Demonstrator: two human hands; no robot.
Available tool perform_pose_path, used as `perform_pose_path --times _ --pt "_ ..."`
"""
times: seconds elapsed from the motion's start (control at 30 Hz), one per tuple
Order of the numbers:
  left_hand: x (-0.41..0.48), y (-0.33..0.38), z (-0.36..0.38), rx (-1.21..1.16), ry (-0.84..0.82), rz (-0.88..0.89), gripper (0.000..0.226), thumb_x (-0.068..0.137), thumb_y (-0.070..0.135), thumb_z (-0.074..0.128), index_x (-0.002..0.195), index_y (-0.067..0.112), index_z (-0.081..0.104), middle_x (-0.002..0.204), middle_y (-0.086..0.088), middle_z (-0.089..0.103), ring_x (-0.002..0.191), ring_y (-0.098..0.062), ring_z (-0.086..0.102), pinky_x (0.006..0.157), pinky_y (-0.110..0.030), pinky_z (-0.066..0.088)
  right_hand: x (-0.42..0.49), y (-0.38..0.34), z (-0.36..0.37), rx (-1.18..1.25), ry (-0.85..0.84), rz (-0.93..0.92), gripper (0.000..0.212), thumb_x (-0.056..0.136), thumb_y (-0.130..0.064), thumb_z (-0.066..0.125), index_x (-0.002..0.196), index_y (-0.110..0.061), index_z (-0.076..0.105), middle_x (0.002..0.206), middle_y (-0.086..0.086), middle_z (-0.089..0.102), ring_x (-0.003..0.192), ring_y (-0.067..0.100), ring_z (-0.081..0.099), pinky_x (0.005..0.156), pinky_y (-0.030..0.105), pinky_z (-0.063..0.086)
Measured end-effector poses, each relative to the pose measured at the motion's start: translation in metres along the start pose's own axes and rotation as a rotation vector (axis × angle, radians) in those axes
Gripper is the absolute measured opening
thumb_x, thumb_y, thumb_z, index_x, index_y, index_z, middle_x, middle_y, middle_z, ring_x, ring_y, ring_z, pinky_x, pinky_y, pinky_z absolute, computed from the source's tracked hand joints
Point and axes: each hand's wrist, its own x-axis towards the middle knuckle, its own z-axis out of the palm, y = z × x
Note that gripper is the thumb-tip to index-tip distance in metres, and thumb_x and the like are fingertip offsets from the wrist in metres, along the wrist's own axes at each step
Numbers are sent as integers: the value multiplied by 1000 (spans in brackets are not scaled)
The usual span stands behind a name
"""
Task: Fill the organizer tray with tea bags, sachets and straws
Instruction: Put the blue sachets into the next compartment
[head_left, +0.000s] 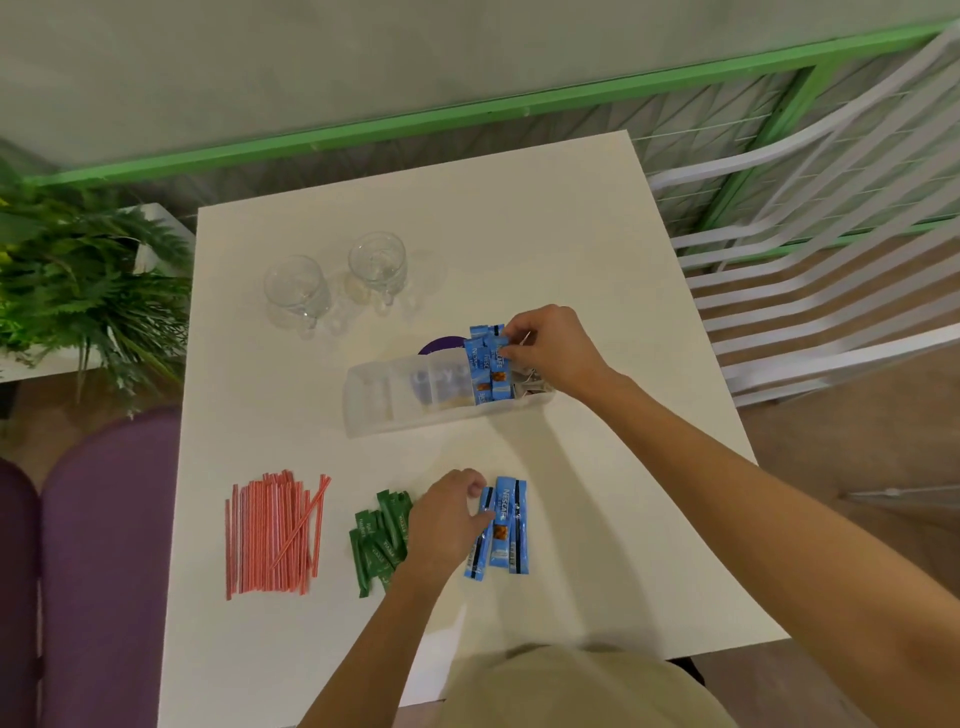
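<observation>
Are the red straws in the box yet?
Not yet. The red straws lie spread on the table, apart from the clear organizer tray.

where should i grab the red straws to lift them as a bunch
Probably best around the middle of the red straws, coming from above with fingers closing across their width. They lie flat on the table, mostly parallel and pointing away from the person, so a mid-length pinch should keep both ends balanced. One straw lies diagonally across the pile; gather it in first.
</observation>
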Motion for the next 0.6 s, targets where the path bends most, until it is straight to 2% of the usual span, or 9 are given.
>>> perform_pose_path --times 0.07,0.13,0.23,0.3,0.37,0.5,0.6 --pt "-2 3 3 31 -9 1 32 80 31 73 107 30 56 98 16 58 74 -4 51 67 -26 48 -1 6 5 1 -12 8 12 81 -5 73 93 -2 73 90 12 71 75 22 65 71 33 57" --pt "-4 4 4 56 -5 -10 33 81 31 71 109 31 54 100 14 57 79 -6 54 70 -30 51 -2 11 12 -16 -25 13 13 81 -4 74 93 -1 73 89 12 71 74 19 63 72 29 53" --pt "-8 5 8 81 3 -13 37 83 29 67 117 31 50 105 12 56 88 -10 58 70 -29 50 -5 18 18 -67 -51 14 9 80 -4 74 89 -2 75 84 9 71 75 18 62 74 31 53" --pt "-10 5 11 88 -2 -20 40 84 25 65 121 29 49 107 9 57 91 -12 59 71 -30 51 -7 22 19 -75 -52 17 6 80 -4 74 86 -3 75 78 6 67 71 16 60 71 30 50" --pt "-11 4 13 90 -13 -36 42 85 21 63 123 27 48 106 6 58 92 -14 59 73 -33 52 -8 24 21 -91 -56 26 6 80 -6 74 85 -4 75 80 9 69 70 16 59 68 28 46" --pt "-9 -1 14 -41 -23 -81 37 82 14 65 117 23 55 100 4 65 86 -15 62 74 -34 54 -10 26 19 -76 -57 28 12 79 -5 74 91 -6 75 89 12 72 80 25 66 77 37 55" --pt "-8 -6 10 -153 -14 -116 20 83 14 68 101 21 64 87 9 65 77 -13 62 73 -35 55 -14 24 12 -64 -31 -16 23 76 -2 74 98 -8 72 92 8 71 84 23 67 79 38 56"
